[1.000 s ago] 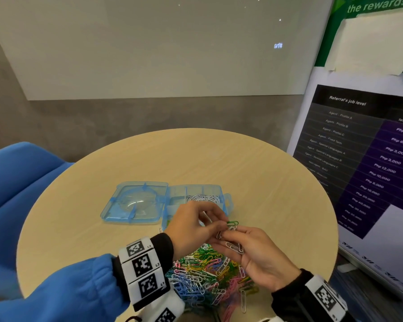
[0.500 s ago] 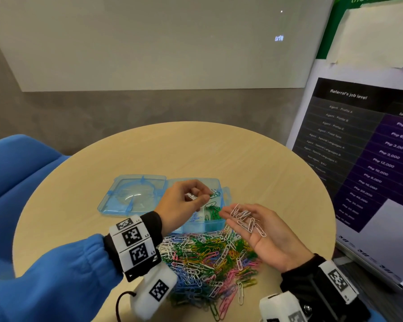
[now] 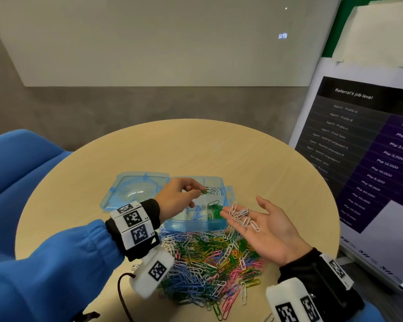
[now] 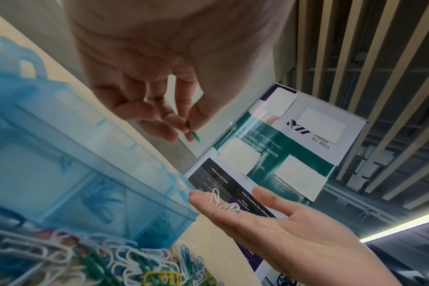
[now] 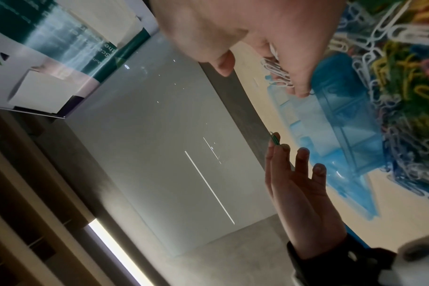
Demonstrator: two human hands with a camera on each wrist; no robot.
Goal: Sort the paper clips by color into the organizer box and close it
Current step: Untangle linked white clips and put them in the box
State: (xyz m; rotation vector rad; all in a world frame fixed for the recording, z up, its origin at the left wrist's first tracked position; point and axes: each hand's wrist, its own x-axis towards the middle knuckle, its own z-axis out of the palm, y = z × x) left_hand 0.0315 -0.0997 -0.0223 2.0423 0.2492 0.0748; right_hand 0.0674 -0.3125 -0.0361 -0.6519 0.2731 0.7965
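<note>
A clear blue organizer box [image 3: 191, 225] lies open on the round table, its lid [image 3: 135, 189] flat to the left. White, blue and green clips sit in separate compartments. My left hand [image 3: 184, 194] hovers over the box and pinches a green paper clip [image 3: 204, 191] between thumb and fingertips [image 4: 195, 135]. My right hand [image 3: 263, 226] is palm up to the right of the box, fingers straight, with several white paper clips [image 3: 242, 216] lying on it [image 4: 223, 203]. A mixed pile of coloured clips [image 3: 209, 263] lies in front of the box.
The round wooden table [image 3: 196, 147] has bare surface behind the box. A blue chair [image 3: 16, 163] stands at the left. A printed poster board [image 3: 368, 159] leans close at the right edge of the table.
My hands have separated. The left hand carried the green clip back over the box, and the right hand turned palm up with the white clips lying on it.
</note>
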